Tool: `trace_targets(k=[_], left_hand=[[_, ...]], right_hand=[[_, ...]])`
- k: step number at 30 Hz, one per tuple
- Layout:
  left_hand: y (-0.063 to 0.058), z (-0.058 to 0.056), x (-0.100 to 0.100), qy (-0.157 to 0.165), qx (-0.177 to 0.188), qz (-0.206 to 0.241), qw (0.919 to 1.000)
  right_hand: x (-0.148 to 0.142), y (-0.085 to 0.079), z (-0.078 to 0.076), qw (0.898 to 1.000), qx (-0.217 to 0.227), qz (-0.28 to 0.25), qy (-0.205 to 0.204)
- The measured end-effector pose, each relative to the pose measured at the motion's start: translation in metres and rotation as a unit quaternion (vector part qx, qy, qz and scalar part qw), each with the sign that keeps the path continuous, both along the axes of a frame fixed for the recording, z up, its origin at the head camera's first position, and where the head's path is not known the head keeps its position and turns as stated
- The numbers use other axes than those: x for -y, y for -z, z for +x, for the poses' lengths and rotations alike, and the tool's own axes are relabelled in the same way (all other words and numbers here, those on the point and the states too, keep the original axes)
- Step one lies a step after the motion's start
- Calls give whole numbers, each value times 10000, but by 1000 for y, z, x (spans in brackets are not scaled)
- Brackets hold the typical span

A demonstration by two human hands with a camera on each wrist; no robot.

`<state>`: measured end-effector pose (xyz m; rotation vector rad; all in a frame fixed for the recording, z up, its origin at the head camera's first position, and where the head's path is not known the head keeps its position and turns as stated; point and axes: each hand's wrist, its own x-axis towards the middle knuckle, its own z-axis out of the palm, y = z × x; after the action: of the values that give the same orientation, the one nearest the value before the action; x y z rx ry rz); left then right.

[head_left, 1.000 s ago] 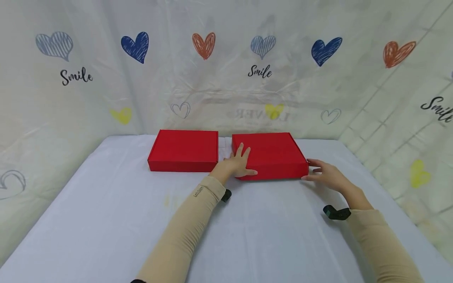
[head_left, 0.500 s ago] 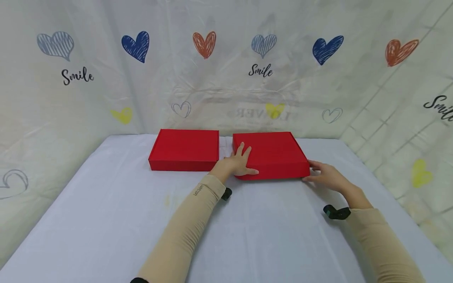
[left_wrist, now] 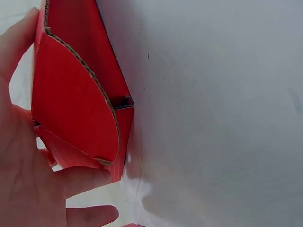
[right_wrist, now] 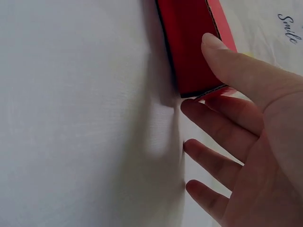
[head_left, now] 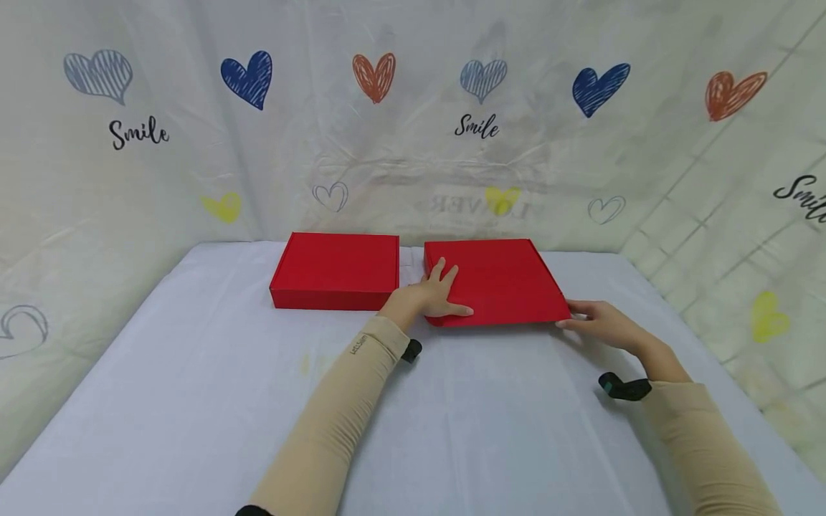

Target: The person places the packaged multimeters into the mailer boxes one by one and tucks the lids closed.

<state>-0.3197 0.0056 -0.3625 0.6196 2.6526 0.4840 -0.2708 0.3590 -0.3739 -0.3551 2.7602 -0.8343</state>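
Note:
Two flat red cardboard boxes lie side by side on the white-covered table. My left hand (head_left: pixel 431 295) rests with spread fingers on the near left corner of the right box (head_left: pixel 503 279). At that box's near right corner, my right hand (head_left: pixel 606 324) pinches the lid edge. In the left wrist view, a curved side flap (left_wrist: pixel 75 94) shows at the lid's raised corner, with a gap into the box. My right thumb lies over the lid's edge (right_wrist: pixel 217 21) in the right wrist view, fingers at the corner. The box's contents are hidden.
The left red box (head_left: pixel 338 269) stands closed, a narrow gap from the right one. A white cloth (head_left: pixel 503 430) covers the table. Behind rises a pale curtain (head_left: pixel 413 158) printed with hearts and "Smile". A dark wrist camera (head_left: pixel 624 388) sits by the right cuff.
The right box's front face has narrowed out of sight as its lid's front edge loosens and tilts up. My right hand has shifted slightly right and nearer; the left hand has barely moved.

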Motion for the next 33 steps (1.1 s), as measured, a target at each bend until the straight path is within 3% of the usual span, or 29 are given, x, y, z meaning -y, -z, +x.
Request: trace_targets(k=[9, 23, 33], left_hand=[[0, -3, 0, 29, 16, 29, 10000], [0, -1, 0, -56, 59, 80, 9999], [5, -4, 0, 13, -143, 108, 9998]], right_hand=[[-5, 1, 0, 9985, 238, -499, -58], [-10, -1, 2, 9977, 279, -594, 178], [-3, -1, 0, 9971, -207, -675, 288]])
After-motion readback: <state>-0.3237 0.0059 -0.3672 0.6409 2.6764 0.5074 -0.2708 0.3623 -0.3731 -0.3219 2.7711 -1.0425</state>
